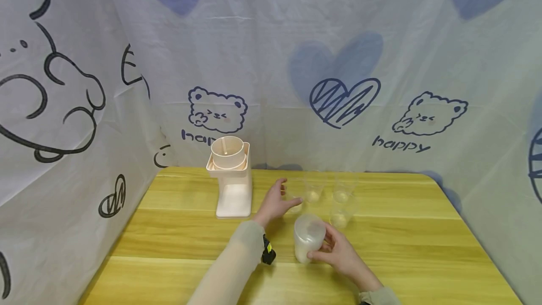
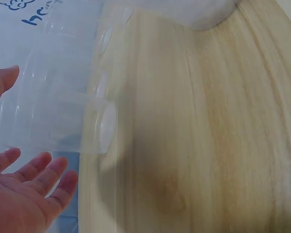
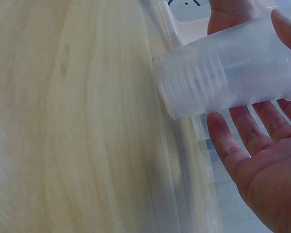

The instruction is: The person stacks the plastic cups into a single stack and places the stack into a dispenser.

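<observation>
Cup stack (image 1: 309, 239) in the right hand (image 1: 338, 251), loose left one

So the stack is right in front of the person, long axis roughly upright, with the right hand gripping it from its right side. Can't tell if its base touches the worktop (image 1: 423, 239). The left hand (image 1: 276, 205) is farther out and a bit left, fingers and thumb spread around a lone clear cup (image 2: 89, 124), no real squeeze that I can see. Three more cups (image 1: 340, 218) sit right of that, pinkish holder (image 1: 235, 199) off left.

Head view's high, facing down the table (image 1: 415, 229) to its far edge, tilted wrist views tight in, right also catching the cup stack (image 1: 304, 236).
</observation>
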`<state>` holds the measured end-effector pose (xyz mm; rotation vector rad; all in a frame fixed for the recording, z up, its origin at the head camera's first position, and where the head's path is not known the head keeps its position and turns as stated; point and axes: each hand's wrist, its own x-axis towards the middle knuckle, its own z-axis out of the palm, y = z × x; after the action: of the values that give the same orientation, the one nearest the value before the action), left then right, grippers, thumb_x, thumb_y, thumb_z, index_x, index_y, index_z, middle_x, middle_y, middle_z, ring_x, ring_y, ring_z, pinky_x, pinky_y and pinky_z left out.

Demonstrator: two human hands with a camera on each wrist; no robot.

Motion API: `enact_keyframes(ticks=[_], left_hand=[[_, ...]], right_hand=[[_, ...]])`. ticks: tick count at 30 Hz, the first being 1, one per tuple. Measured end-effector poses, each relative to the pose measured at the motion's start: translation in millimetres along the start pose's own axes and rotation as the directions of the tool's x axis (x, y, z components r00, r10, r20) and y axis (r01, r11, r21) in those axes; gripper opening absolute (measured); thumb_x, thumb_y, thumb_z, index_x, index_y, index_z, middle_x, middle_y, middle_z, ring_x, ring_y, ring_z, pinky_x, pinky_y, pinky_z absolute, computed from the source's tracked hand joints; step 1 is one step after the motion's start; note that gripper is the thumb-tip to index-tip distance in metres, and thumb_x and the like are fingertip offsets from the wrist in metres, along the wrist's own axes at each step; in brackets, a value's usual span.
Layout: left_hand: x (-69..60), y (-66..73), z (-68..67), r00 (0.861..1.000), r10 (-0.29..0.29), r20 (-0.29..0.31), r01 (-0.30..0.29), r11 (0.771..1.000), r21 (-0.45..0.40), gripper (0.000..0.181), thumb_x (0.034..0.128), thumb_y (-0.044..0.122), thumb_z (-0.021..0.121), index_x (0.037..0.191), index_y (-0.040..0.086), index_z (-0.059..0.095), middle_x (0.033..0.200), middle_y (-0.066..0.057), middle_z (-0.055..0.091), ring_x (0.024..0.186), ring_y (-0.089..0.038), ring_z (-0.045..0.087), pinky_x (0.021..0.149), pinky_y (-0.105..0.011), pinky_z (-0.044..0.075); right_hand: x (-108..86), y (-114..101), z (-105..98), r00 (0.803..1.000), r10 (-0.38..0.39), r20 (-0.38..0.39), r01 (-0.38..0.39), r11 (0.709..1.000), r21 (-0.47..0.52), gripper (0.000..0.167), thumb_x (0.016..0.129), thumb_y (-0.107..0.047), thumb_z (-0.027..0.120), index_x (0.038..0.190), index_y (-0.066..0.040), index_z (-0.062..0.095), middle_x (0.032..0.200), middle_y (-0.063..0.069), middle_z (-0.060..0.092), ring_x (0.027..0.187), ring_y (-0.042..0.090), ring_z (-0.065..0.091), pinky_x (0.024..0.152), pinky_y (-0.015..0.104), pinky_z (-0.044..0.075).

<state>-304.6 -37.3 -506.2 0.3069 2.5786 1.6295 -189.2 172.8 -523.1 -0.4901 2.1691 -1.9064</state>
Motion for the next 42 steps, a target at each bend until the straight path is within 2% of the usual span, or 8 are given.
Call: enact_keyframes(ticks=[12,20,24,28,37,42], left_hand=[[-1.9,-4.4,0.0,0.999,-0.028,-0.027,0.027,1.000,-0.004,0.076,0.0839,0.034,0.079,0.142,0.003,0.041,0.132,-0.019,0.051,0.120,-0.035,0.052,0.096,-0.048,0.047],[-5.9,-4.2,-3.9,0.999,-0.019,-0.044,0.016,0.998,-0.067,0.076,0.0843,0.035,0.079,0.142,0.002,0.041,0.133,-0.020,0.052,0.120,-0.036,0.052,0.097,-0.048,0.046],[-7.5,-2.8,-6.3,0.998,-0.009,-0.055,0.004,0.996,-0.094,0.073,0.0848,0.036,0.078,0.141,0.005,0.042,0.132,-0.019,0.053,0.120,-0.035,0.052,0.097,-0.048,0.047],[-8.7,1.0,-10.1,0.997,0.023,-0.080,-0.033,0.992,-0.119,0.070,0.0846,0.034,0.078,0.139,0.007,0.044,0.130,-0.017,0.056,0.117,-0.033,0.054,0.095,-0.047,0.048],[-16.9,19.3,-22.1,0.989,0.088,-0.122,-0.109,0.979,-0.173,0.063,0.0844,0.028,0.079,0.136,0.010,0.047,0.126,-0.015,0.058,0.111,-0.030,0.056,0.090,-0.045,0.049],[-18.4,26.5,-26.4,0.980,0.145,-0.140,-0.172,0.964,-0.204,0.062,0.0836,0.022,0.080,0.134,0.006,0.049,0.119,-0.011,0.060,0.105,-0.027,0.060,0.088,-0.043,0.051]], right_hand=[[0.3,3,1,1.000,-0.007,-0.004,0.007,1.000,-0.005,0.080,0.080,-0.007,0.082,0.145,0.004,0.037,0.133,0.024,0.053,0.121,0.034,0.052,0.095,0.032,0.047],[-0.1,3,1,1.000,-0.017,-0.002,0.017,1.000,-0.012,0.080,0.080,-0.008,0.082,0.145,0.004,0.037,0.132,0.024,0.054,0.118,0.027,0.055,0.095,0.032,0.047],[-0.1,2,2,1.000,-0.015,-0.003,0.015,1.000,-0.009,0.079,0.079,-0.007,0.082,0.144,0.004,0.038,0.132,0.024,0.054,0.118,0.027,0.055,0.095,0.033,0.047],[0.0,2,2,1.000,-0.020,-0.001,0.020,1.000,-0.014,0.078,0.080,-0.007,0.082,0.144,0.004,0.038,0.131,0.023,0.054,0.119,0.030,0.054,0.095,0.033,0.047],[0.6,1,1,1.000,-0.030,0.005,0.030,0.999,-0.009,0.078,0.080,-0.006,0.081,0.144,0.005,0.038,0.132,0.024,0.054,0.119,0.029,0.055,0.095,0.032,0.048],[0.7,0,2,1.000,-0.024,0.004,0.024,1.000,-0.005,0.079,0.080,-0.007,0.082,0.144,0.006,0.037,0.131,0.025,0.054,0.120,0.035,0.053,0.095,0.032,0.047]])
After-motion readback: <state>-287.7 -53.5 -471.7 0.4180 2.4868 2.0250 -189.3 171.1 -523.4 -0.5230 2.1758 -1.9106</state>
